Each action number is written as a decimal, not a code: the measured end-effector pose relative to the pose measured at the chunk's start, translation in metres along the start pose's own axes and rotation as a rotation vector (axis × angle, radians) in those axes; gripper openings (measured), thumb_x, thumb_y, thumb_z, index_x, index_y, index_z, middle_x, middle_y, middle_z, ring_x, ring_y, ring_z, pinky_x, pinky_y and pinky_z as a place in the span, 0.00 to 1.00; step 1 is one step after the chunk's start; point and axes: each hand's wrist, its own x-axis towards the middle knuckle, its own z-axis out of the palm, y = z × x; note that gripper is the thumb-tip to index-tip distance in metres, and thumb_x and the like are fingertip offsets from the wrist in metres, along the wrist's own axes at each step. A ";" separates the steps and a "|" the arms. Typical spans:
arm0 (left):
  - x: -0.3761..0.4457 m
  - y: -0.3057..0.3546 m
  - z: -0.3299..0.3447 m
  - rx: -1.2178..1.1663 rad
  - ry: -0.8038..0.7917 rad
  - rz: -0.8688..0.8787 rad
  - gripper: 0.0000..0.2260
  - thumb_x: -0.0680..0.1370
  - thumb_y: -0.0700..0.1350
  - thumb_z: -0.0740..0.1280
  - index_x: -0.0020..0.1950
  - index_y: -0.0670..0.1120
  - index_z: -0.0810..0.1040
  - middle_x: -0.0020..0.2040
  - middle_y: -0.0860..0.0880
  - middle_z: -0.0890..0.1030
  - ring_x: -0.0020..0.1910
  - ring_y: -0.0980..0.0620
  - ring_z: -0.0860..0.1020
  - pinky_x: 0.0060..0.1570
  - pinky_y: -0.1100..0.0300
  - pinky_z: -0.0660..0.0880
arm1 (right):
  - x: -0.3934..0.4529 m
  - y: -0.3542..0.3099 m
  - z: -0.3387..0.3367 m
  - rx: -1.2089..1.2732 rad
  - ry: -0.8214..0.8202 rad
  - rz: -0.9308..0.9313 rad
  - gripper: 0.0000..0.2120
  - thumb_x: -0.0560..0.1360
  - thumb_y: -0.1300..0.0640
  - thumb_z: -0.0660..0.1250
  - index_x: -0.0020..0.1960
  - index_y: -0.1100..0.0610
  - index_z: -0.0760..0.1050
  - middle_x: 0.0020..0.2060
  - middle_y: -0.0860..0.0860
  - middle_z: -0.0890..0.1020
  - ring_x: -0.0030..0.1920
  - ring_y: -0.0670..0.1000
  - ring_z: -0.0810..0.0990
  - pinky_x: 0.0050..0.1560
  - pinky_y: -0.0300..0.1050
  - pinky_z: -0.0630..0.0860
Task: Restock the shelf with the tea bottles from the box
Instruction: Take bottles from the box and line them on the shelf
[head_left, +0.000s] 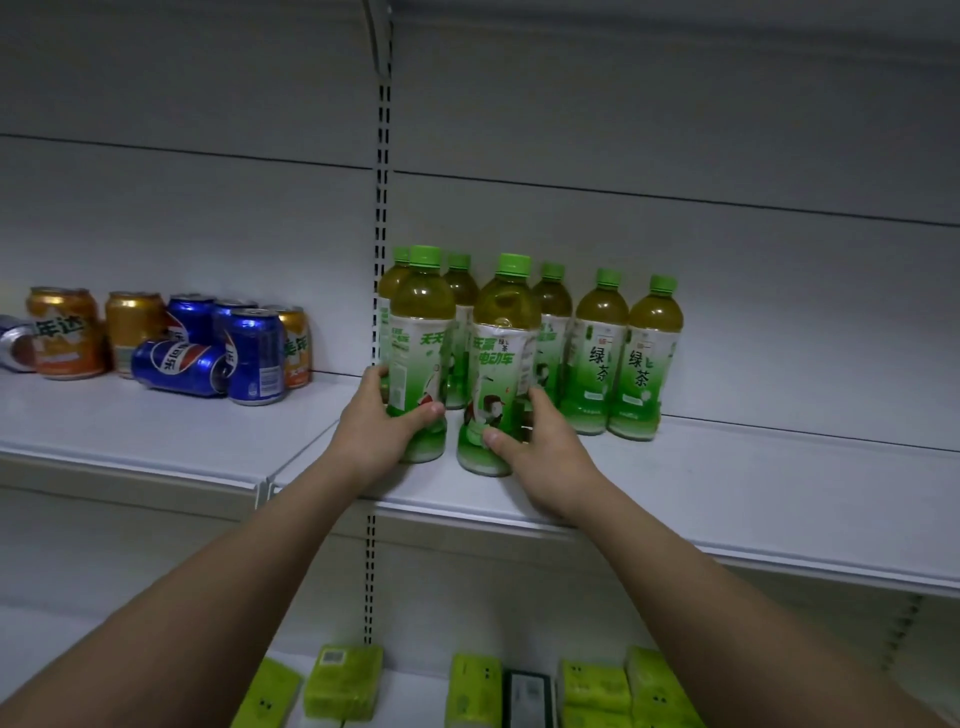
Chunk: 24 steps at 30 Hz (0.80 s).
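Observation:
Several green-capped tea bottles stand on the white shelf (727, 483). My left hand (376, 426) grips the lower part of the front left tea bottle (422, 332). My right hand (535, 447) grips the base of the front middle tea bottle (501, 343). Both bottles stand upright on the shelf near its front. Behind them stand more bottles, and two others (621, 353) stand in a row to the right against the back wall. The box is not in view.
Orange and blue soda cans (208, 343) crowd the left shelf section, one blue can lying on its side. A slotted upright (382, 208) divides the sections. Green packets (343, 680) lie on the lower shelf. Bare shelf stretches right of the bottles.

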 end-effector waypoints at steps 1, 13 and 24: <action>0.006 -0.004 -0.006 0.023 0.021 -0.018 0.29 0.73 0.48 0.73 0.70 0.47 0.65 0.62 0.47 0.76 0.60 0.47 0.77 0.61 0.51 0.75 | 0.006 -0.001 0.006 -0.014 -0.006 0.008 0.27 0.76 0.56 0.70 0.72 0.51 0.65 0.67 0.47 0.76 0.67 0.50 0.74 0.70 0.47 0.69; 0.059 -0.036 -0.019 0.061 0.148 -0.061 0.25 0.75 0.51 0.71 0.69 0.47 0.68 0.65 0.46 0.77 0.61 0.46 0.76 0.62 0.50 0.73 | 0.083 0.000 0.079 -0.196 0.105 0.046 0.21 0.78 0.50 0.66 0.67 0.55 0.66 0.64 0.54 0.78 0.64 0.58 0.76 0.61 0.52 0.73; 0.054 -0.038 -0.020 0.215 0.143 -0.037 0.38 0.64 0.47 0.80 0.70 0.51 0.66 0.62 0.49 0.78 0.58 0.47 0.77 0.60 0.46 0.75 | 0.082 0.009 0.086 -0.269 0.091 0.040 0.32 0.74 0.58 0.67 0.75 0.57 0.58 0.68 0.57 0.70 0.69 0.60 0.69 0.68 0.53 0.69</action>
